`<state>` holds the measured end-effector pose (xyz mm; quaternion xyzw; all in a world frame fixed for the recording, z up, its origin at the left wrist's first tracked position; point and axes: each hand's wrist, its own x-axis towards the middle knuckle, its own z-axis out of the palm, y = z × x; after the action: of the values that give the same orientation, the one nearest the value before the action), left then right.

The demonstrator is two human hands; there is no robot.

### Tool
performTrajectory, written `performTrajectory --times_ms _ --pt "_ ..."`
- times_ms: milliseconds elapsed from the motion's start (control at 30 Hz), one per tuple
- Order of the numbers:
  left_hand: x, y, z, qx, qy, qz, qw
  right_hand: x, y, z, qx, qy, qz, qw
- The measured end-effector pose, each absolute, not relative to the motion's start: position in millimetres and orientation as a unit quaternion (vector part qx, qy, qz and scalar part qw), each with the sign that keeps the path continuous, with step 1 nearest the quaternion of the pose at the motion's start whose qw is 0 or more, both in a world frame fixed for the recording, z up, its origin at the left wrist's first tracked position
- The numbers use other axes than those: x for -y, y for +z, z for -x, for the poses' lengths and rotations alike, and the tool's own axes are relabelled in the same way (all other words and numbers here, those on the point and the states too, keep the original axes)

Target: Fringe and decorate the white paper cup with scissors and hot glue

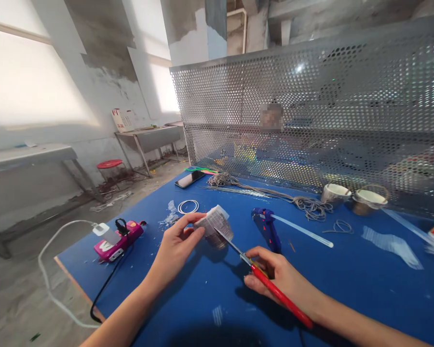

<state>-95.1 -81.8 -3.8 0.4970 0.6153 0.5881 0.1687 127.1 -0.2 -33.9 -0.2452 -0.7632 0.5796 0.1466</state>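
My left hand (179, 246) pinches the rim of a small cup (215, 226), wrapped in greyish, finely lined material with a pale edge on top. The cup is tilted and held above the blue table (188, 303). My right hand (278, 274) grips red-handled scissors (260, 274), their metal blades pointing up and left. The blade tips reach the cup's side; I cannot tell whether they touch it. Just beyond my right hand lies a blue glue gun (265, 226) with a long translucent glue stick (304, 231) in its back.
A magenta power strip (121, 243) with a white charger sits on the left. Behind are a phone (190, 179), a white ring (188, 207), bundled grey cord (311, 207) and two small cups (335, 193). A perforated metal screen (311, 96) borders the back, a person behind it.
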Motion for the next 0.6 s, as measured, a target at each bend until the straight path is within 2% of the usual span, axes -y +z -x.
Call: performTrajectory --times_ms 333,600 --pt "87 -7 91 -0.609 0.588 -0.503 0.172 4 -35 -125 0.763 0.578 0.245 0.154" --pt "89 -12 92 -0.620 0.608 -0.477 0.131 1 -38 -135 0.751 0.612 0.217 0.120"
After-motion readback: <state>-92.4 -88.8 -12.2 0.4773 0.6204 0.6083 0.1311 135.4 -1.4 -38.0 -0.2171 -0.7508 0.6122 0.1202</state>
